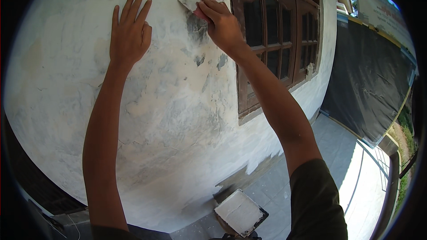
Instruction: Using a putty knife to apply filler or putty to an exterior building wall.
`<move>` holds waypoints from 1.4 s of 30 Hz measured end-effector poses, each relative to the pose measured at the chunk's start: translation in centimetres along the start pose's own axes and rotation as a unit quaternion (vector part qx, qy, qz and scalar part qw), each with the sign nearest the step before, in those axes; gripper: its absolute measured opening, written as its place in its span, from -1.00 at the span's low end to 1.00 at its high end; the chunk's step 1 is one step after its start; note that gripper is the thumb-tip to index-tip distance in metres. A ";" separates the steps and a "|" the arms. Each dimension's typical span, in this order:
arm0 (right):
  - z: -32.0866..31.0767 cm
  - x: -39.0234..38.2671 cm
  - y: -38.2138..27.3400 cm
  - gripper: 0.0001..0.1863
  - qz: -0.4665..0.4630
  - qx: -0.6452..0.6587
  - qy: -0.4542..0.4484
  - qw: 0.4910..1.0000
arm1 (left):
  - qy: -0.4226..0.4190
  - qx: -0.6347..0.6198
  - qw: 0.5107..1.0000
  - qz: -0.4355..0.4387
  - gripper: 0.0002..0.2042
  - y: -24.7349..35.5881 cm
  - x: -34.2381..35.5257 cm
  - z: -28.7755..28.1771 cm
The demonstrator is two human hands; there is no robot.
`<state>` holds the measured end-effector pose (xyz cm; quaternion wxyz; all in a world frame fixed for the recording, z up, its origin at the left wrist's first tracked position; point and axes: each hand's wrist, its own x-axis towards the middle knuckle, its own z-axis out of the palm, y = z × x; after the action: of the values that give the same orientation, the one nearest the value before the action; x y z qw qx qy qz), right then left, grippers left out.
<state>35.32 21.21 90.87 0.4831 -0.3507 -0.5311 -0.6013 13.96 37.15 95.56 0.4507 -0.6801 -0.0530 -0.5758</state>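
Floor (275, 186): pale grey tiles, well below the right grip (223, 26), white-flecked; sunlit and crossed by shadow lines farther right. Square dark-rimmed tray (264, 216) of white paste (239, 211) also below grip; direct contact with tiles unclear.

Free wall (167, 71) between left hand (129, 38) and right hand (225, 26); obstacle rightward: window frame (298, 35).

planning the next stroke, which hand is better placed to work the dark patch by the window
Probably the right hand: it holds the flat tool close by the dark patch. The left hand holds nothing, is farther away and appears spread against the wall.
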 end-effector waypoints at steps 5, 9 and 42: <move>1.9 -3.8 -0.7 -0.36 0.036 -0.016 -0.070 0.997 | -0.001 -0.005 1.000 -0.004 -0.44 0.1 0.0 -0.1; -0.2 -6.9 -3.0 -0.42 0.060 -0.006 -0.116 0.992 | -0.002 -0.001 1.000 -0.005 -0.44 0.1 0.1 0.1; -2.0 -7.9 -6.7 -0.71 0.066 -0.079 -0.175 0.979 | 0.004 -0.003 1.000 0.003 -0.44 0.0 0.1 0.3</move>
<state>31.39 20.65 81.14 0.3927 -0.5218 -0.5337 -0.5373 14.22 37.34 95.64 0.4506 -0.6792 -0.0481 -0.5773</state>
